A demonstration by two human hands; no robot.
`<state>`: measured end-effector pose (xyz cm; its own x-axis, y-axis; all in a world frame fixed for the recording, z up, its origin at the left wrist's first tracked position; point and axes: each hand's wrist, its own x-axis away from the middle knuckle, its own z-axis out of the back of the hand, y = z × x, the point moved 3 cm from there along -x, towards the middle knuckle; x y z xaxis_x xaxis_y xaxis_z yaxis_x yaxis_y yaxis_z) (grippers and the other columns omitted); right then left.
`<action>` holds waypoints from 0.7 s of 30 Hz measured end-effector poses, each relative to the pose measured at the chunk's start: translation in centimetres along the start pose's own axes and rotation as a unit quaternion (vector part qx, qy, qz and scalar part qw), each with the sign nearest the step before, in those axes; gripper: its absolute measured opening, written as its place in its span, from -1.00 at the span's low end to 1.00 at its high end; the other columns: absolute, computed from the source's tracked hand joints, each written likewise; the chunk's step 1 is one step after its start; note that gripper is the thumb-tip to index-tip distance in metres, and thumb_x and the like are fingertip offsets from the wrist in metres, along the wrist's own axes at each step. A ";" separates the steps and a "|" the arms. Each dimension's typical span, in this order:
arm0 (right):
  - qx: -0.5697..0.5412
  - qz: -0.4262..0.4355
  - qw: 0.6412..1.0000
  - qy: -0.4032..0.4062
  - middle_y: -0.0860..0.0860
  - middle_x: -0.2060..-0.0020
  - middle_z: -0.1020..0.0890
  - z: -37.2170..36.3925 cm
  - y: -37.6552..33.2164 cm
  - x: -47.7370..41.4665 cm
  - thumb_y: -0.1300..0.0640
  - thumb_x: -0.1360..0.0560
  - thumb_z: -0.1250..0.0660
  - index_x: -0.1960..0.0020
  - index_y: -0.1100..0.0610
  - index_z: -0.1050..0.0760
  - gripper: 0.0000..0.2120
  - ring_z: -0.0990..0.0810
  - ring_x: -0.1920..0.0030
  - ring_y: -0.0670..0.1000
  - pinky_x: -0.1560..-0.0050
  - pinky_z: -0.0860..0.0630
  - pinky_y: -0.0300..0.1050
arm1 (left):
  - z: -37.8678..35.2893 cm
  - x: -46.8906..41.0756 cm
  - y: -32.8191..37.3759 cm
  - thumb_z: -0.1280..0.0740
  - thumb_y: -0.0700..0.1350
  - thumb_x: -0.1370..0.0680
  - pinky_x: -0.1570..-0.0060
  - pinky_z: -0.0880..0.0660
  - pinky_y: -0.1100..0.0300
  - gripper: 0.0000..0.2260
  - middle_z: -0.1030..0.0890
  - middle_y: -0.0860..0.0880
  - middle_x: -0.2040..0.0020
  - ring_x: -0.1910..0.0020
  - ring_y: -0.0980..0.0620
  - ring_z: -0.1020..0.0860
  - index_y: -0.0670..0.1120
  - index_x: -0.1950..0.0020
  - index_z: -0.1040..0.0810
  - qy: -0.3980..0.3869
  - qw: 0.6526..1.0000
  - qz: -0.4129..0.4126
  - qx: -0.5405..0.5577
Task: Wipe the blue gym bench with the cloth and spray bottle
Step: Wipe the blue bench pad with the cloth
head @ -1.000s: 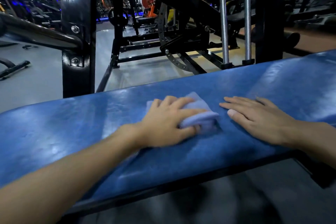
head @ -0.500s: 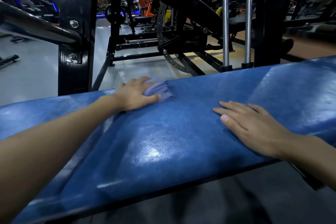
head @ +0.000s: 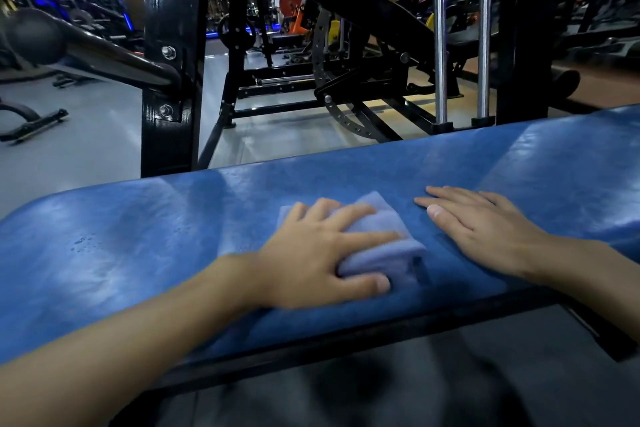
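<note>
The blue gym bench (head: 138, 236) runs across the view, its padded top shiny with damp streaks and a few droplets at the left. A folded light blue cloth (head: 382, 255) lies on the middle of the pad. My left hand (head: 311, 253) presses down on it, fingers spread over the top and the thumb tucked against its near edge, so the fold is pinched between thumb and index finger. My right hand (head: 485, 229) lies flat on the pad just right of the cloth, fingers straight, holding nothing. No spray bottle is in view.
A black steel upright (head: 169, 62) with a round bar (head: 104, 59) stands behind the bench at the left. Black machine frames (head: 346, 87) and two chrome guide rods (head: 440, 31) stand behind the middle. Grey floor lies beyond and below.
My left hand slid the cloth to the far left edge of the pad, then back toward me and right, close to the right hand. The right hand stayed flat in place.
</note>
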<state>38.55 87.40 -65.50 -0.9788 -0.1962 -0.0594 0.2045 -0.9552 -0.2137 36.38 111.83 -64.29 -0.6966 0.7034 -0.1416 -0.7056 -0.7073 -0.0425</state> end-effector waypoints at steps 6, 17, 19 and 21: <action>-0.037 0.020 0.999 0.011 -0.21 -0.52 -0.22 0.3 -2.1 0.0 -0.35 -0.44 0.33 -0.50 -0.19 -0.23 -0.26 -0.05 -0.52 -0.21 -0.52 0.06 -0.01 | 0.0 -0.4 -1.3 -0.06 0.41 -0.54 -0.28 -0.22 -0.03 -0.49 -0.19 0.19 -0.52 -0.36 0.01 -0.27 0.36 -0.48 -0.16 0.001 1.000 -0.007 0.026; 0.025 0.028 0.999 0.016 -0.28 -0.53 -0.14 -0.6 -2.8 0.2 -0.39 -0.42 0.41 -0.50 -0.27 -0.16 -0.25 0.00 -0.51 -0.25 -0.49 0.05 -0.08 | -0.9 -3.0 -20.2 0.06 0.55 -0.36 -0.39 -0.13 -0.27 -0.22 -0.18 0.08 -0.57 -0.49 -0.16 -0.21 0.27 -0.54 -0.18 -0.032 0.950 0.310 0.018; 0.027 0.027 0.999 0.016 -0.29 -0.52 -0.13 -0.6 -2.8 0.2 -0.38 -0.39 0.43 -0.50 -0.28 -0.15 -0.22 0.00 -0.51 -0.26 -0.49 0.05 -0.08 | -1.3 -3.0 -20.8 0.02 0.50 -0.43 -0.36 -0.13 -0.25 -0.31 -0.18 0.09 -0.56 -0.50 -0.18 -0.19 0.30 -0.52 -0.19 -0.029 0.947 0.319 0.002; 0.031 0.026 0.999 0.013 -0.29 -0.53 -0.12 -0.5 -2.8 0.2 -0.38 -0.38 0.44 -0.50 -0.27 -0.14 -0.21 0.01 -0.51 -0.25 -0.49 0.05 -0.07 | -1.3 -3.0 -19.6 -0.03 0.44 -0.51 -0.35 -0.12 -0.20 -0.43 -0.20 0.10 -0.56 -0.49 -0.16 -0.20 0.32 -0.50 -0.22 -0.015 0.951 0.310 0.002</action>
<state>37.79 90.18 -65.40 -0.9661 -0.2402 -0.0948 0.2523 -0.9563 -0.1480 52.49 123.53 -64.32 -0.9819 0.1538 -0.1104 -0.1593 -0.9863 0.0427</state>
